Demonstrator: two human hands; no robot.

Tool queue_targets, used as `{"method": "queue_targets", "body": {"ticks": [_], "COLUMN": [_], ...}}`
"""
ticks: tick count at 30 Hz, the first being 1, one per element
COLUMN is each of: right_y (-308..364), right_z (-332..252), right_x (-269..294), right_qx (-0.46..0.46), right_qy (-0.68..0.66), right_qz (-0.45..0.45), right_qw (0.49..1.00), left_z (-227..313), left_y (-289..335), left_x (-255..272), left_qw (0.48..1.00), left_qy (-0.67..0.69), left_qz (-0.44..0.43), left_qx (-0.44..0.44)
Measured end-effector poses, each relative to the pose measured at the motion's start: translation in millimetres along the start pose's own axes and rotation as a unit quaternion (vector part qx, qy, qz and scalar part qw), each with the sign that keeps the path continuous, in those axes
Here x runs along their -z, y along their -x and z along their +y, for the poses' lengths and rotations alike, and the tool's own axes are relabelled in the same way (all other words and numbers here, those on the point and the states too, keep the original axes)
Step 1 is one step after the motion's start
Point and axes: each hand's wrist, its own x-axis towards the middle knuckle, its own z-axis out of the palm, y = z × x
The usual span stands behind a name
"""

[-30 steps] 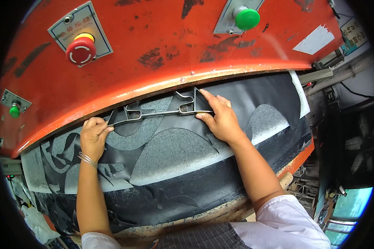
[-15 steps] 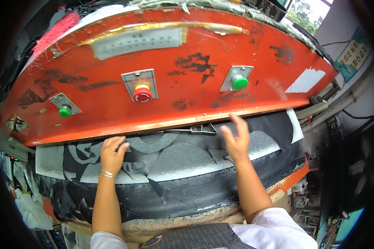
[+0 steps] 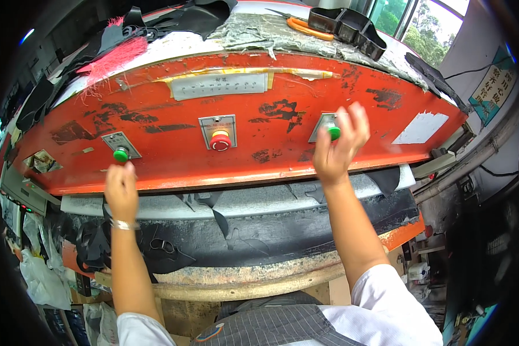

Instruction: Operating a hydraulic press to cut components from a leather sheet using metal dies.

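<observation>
Both hands are raised before the red press beam (image 3: 173,164). My left hand (image 3: 121,189) is closed, its fingers curled in, just below the left green push button (image 3: 120,155); I see nothing in it. My right hand (image 3: 339,151) has its fingers apart and a little blurred, in front of the right green push button (image 3: 334,134), partly covering its plate. Whether it touches the button I cannot tell. A red stop button (image 3: 220,141) sits between them. Under the beam shows the front strip of a pale cutting board (image 3: 254,203) with dark leather-like scraps (image 3: 210,199).
Black scraps (image 3: 170,256) hang over the dark front bed (image 3: 282,236), above a worn wooden rail (image 3: 236,282). Orange-handled scissors (image 3: 308,27) and a black divided tray (image 3: 347,29) lie on top of the machine. Plastic bags (image 3: 45,282) hang at left.
Both hands have risen from the board to the green buttons, and the left has curled. The view has tilted up. The black sheet and the metal frame on it no longer show at the beam's edge.
</observation>
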Motion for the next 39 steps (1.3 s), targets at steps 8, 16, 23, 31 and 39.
{"method": "queue_targets", "body": {"ticks": [8,16,23,31,39], "right_y": [117,147,125,129,171], "right_z": [-164,-205,-184,-96,-66], "right_x": [158,185,169,20,-42], "right_qx": [0.027,-0.055,-0.056,-0.109,-0.024], "right_qy": [-0.304,-0.201,-0.248,-0.134,-0.130], "right_qz": [-0.643,-0.627,-0.705,-0.502,-0.475], "right_qw": [0.702,0.750,0.662,0.848,0.870], "left_z": [134,170,162,158,121], "left_y": [214,240,227,228,234], "left_x": [42,45,40,37,-25], "left_qw": [0.889,0.930,0.914,0.793,0.540], "left_qy": [0.165,0.117,0.128,0.249,0.548], "left_qz": [-0.417,-0.336,-0.369,-0.484,-0.412], "left_qx": [0.089,0.093,0.110,0.274,0.488]}}
